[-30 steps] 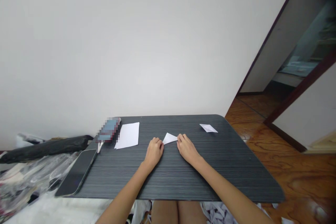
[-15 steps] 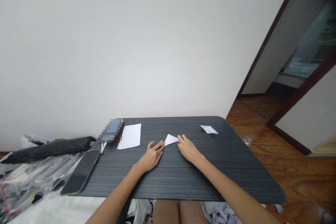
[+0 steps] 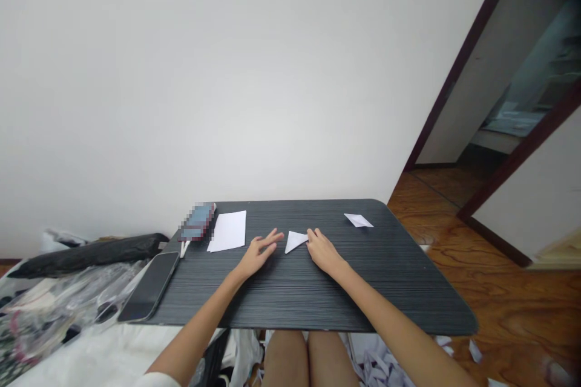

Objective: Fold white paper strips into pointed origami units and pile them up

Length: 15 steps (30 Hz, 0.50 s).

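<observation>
A small white folded paper triangle (image 3: pixel 295 240) lies on the dark ribbed table (image 3: pixel 299 290). My right hand (image 3: pixel 320 250) rests on the table with its fingertips touching the triangle's right corner, fingers pressed down. My left hand (image 3: pixel 259 251) lies just left of the triangle, fingers stretched out and apart, holding nothing. A flat white paper sheet (image 3: pixel 228 231) sits further left. Another small folded paper piece (image 3: pixel 358 220) lies near the far right corner.
A black phone (image 3: pixel 150 285) lies on the table's left edge, with a blurred small object (image 3: pixel 196 222) behind it. A dark long bundle (image 3: pixel 86 253) and plastic bags lie left of the table. Paper scraps litter the wooden floor (image 3: pixel 499 278) at right.
My left hand let go of the triangle's left corner, opened its fingers and drew back to the left. My right hand stayed on the right corner.
</observation>
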{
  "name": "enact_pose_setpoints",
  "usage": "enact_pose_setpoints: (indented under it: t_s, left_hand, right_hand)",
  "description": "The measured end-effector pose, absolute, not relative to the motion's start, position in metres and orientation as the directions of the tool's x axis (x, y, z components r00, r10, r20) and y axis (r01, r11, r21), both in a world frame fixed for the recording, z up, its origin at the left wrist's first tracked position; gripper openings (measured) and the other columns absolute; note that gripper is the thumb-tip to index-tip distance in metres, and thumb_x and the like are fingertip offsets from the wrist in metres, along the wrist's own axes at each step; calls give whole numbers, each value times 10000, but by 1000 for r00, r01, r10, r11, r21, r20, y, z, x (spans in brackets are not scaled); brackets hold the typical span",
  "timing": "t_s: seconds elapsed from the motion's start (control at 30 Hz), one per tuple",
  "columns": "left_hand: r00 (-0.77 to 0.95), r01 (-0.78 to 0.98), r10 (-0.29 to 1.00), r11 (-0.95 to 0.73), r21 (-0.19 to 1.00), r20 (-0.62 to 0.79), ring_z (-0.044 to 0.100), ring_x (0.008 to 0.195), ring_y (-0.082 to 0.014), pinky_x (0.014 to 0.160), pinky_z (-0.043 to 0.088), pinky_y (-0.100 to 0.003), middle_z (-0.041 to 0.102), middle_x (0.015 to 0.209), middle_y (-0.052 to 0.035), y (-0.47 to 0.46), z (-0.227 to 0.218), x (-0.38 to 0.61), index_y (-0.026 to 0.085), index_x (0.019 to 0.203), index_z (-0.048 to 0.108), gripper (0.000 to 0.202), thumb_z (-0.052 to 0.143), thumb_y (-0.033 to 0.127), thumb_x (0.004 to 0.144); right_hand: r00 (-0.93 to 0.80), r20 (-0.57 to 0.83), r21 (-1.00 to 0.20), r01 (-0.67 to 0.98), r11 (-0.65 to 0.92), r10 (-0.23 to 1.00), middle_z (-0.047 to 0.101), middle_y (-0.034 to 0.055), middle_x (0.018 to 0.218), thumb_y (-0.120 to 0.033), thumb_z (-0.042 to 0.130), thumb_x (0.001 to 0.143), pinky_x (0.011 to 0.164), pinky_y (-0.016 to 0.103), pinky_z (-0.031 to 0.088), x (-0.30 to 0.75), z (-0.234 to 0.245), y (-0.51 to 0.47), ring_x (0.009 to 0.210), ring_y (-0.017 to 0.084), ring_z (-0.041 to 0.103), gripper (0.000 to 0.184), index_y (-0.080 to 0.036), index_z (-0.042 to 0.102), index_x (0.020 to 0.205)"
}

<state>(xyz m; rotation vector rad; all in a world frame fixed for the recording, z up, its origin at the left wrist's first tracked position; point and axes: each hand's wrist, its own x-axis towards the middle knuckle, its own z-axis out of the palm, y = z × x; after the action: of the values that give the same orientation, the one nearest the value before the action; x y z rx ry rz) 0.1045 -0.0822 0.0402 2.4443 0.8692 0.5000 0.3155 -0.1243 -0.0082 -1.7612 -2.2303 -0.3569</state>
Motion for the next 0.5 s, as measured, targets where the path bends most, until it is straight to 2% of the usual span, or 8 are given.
enact_pose_setpoints:
  t_s: [0.07, 0.2, 0.27, 0.33, 0.4, 0.5]
  left_hand:
    - [674, 492, 692, -681, 542, 258, 380, 1151, -201, 923, 271, -389, 478, 1202, -79, -77, 39, 123, 230, 1173, 442, 378, 307, 336, 837]
    - [753, 518, 611, -779, 353, 245, 416, 1093, -266, 874, 327, -392, 463, 1192, -124, -70, 28, 165, 184, 1119, 490, 509, 564, 411, 669]
    - [742, 546, 622, -777, 313, 250, 462, 1022, -258, 850, 353, -366, 518, 1094, -132, -65, 21, 179, 161, 1029, 547, 414, 583, 350, 662]
    - [726, 547, 631, -770, 327, 272, 496, 949, -235, 832, 369, -340, 550, 1001, -119, -57, 15, 185, 153, 969, 578, 326, 567, 295, 676]
    - [703, 542, 654, -747, 384, 281, 513, 896, -222, 812, 383, -329, 566, 939, -103, -48, 13, 186, 150, 968, 588, 335, 572, 291, 665]
    - [643, 543, 723, -663, 516, 253, 537, 828, -208, 762, 408, -314, 584, 877, -84, -37, 13, 186, 147, 1005, 585, 408, 583, 338, 644]
  right_hand:
    - [-213, 375, 13, 974, 225, 902, 523, 113, 917, -119, 382, 799, 744, 327, 400, 315, -7, -125, 854, 215, 439, 243, -121, 625, 780]
    - [-167, 390, -61, 977, 206, 906, 522, 113, 901, -145, 374, 807, 774, 340, 403, 315, -7, -130, 865, 212, 444, 246, -100, 576, 939]
    - [-98, 426, -152, 972, 178, 899, 514, 118, 931, -160, 372, 806, 787, 349, 406, 316, -9, -134, 888, 214, 449, 294, -91, 516, 1053]
    - [-20, 473, -288, 941, 176, 881, 498, 116, 982, -173, 369, 805, 810, 349, 407, 319, -14, -137, 917, 206, 458, 362, -106, 437, 1155]
    - [106, 500, -470, 867, 166, 860, 491, 119, 1007, -202, 374, 803, 808, 337, 421, 323, -19, -135, 915, 195, 483, 395, -112, 405, 1187]
    - [300, 411, -752, 645, 134, 861, 540, 104, 904, -283, 402, 792, 699, 308, 471, 327, -23, -123, 769, 172, 548, 334, -116, 527, 1053]
